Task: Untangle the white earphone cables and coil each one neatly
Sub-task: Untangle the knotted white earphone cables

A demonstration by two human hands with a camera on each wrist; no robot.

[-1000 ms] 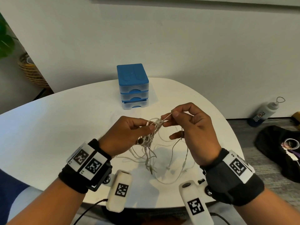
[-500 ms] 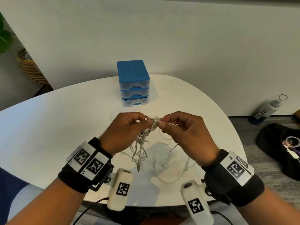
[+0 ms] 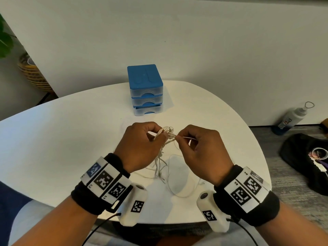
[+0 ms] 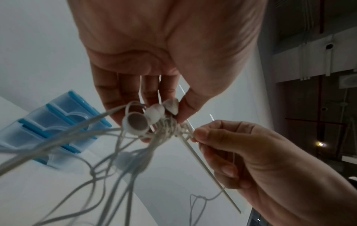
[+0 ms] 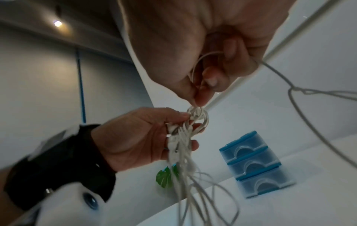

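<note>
Earphone cables [image 3: 166,139] hang in a knotted white bundle above the near half of the table [image 3: 53,139], held up between both hands, with loose strands trailing down to loop on the tabletop close to the near edge. Nearest the person, black wrist straps with printed marker tags and white camera housings sit on both forearms. The left hand [image 3: 140,146] has its thumb and fingers curled around the thick part of the tangle, where several earbuds [image 4: 144,120] bunch against its fingertips. The right hand [image 3: 202,150] pinches a single strand beside the knot between thumb and forefinger, and a straight length of cable runs down through its curled fingers. Beyond the hands, a blue three-drawer organiser [image 3: 145,89] stands near the table's far edge by the white wall
</note>
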